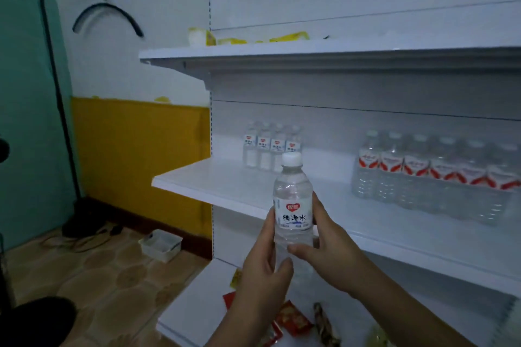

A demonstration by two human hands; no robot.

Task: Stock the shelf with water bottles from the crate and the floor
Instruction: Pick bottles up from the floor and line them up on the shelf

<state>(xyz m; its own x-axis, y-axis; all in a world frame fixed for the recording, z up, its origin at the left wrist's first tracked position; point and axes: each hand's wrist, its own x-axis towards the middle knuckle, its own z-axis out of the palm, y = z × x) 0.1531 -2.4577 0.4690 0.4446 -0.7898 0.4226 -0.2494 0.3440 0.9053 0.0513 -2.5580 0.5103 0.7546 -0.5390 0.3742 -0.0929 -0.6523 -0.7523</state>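
- Both hands hold one bottle (292, 205) upright in front of the middle shelf (225, 177): the left hand (262, 265) wraps its lower body from the left with the thumb across the front, and the right hand (324, 245) grips it from the right with the thumb pressed on the front just under the label.
- The bottle is clear, filled with water, and closed by a white cap. Its white label bears a red heart logo and, under it, the characters 纯净水.
- Below the grip, on the bottom shelf (197, 304), lie red and yellow snack packets (293, 321); their print is too blurred to read.
- Left of the grip and lower, a small clear tray (160, 244) sits on the floor by the yellow wall panel; I cannot tell what it holds.
- Behind the grip, on the middle shelf, stands a row of four bottles (272, 149) with the same red heart label.
- Right of the grip and further back, on that shelf, stands a wrapped pack (434, 175) of bottles with red-and-white labels, unreadable.
- Above the grip, the top shelf (282, 51) carries yellow packets (203, 36).
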